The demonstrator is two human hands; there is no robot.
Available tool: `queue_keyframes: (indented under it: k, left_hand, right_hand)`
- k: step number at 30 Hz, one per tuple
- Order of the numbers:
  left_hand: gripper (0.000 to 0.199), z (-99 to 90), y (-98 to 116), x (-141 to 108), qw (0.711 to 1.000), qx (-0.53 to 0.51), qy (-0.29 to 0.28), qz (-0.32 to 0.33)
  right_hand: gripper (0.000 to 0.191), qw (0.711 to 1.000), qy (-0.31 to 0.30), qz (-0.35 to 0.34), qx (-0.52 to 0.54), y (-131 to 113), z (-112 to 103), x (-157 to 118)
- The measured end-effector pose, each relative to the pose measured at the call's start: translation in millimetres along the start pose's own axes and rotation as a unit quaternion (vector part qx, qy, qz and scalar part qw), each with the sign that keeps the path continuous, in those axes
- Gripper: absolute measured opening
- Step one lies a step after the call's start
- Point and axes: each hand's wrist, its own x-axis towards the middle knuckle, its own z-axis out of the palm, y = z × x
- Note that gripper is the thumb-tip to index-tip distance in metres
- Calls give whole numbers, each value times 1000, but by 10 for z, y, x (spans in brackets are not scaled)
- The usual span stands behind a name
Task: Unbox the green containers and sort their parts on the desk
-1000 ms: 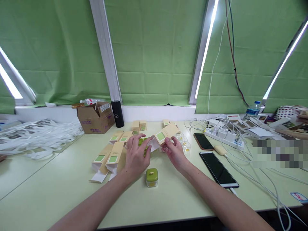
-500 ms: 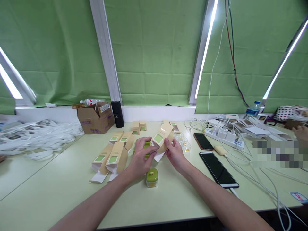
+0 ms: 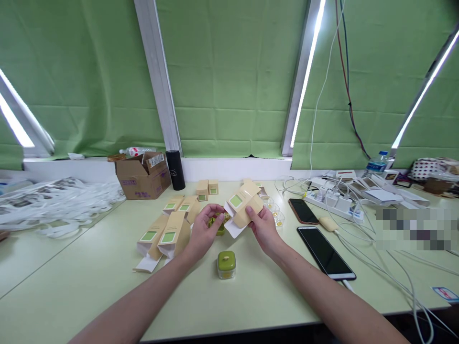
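Observation:
My right hand (image 3: 264, 228) grips a beige carton (image 3: 244, 203) with a green square label, its white end flap hanging open. Just left of the carton, my left hand (image 3: 205, 231) has its fingers curled near the flap; whether they touch it is unclear. Behind the left fingers are green lids (image 3: 220, 228), partly hidden. A small clear jar with a green lid (image 3: 226, 264) stands on the table in front of my hands. Several open beige cartons (image 3: 174, 234) lie to the left. Small clear jars (image 3: 275, 215) sit behind my right hand.
Two phones (image 3: 325, 252) and tangled white cables lie on the right, by a power strip (image 3: 335, 206). At the back left stand a brown cardboard box (image 3: 143, 179) and a black bottle (image 3: 175, 170). White strips (image 3: 53, 205) are heaped far left. Small closed boxes (image 3: 202, 190) stand behind.
My left hand has moved slightly left, away from the carton's lower end. The carton has turned and shifted a little right in my right hand. The person's hand at the far right edge is gone.

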Motion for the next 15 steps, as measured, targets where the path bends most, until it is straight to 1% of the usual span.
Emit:
queue_keyframes:
  k: [2,5,8,11,15]
  left_hand:
    - [28,7,3,3,1000,1,8,-9]
    - [33,4,-3,16,999,28,4,-25]
    - [39,-14,0,24,997,65,-23,-27]
    - [45,-25,15,30,995,76,-55,-30]
    - [44,-9,26,58,994,68,-61,-60]
  right_hand:
    - [57,1000,18,-1,-12,5,-6,4]
    - [56,999,31,-11,-29,-12,-3,-1]
    - [53,998,28,-18,-47,-42,-1,-9]
    - [50,997,22,-19,-67,-51,-6,-9]
    - [50,996,11,-8,-85,-33,2,-13]
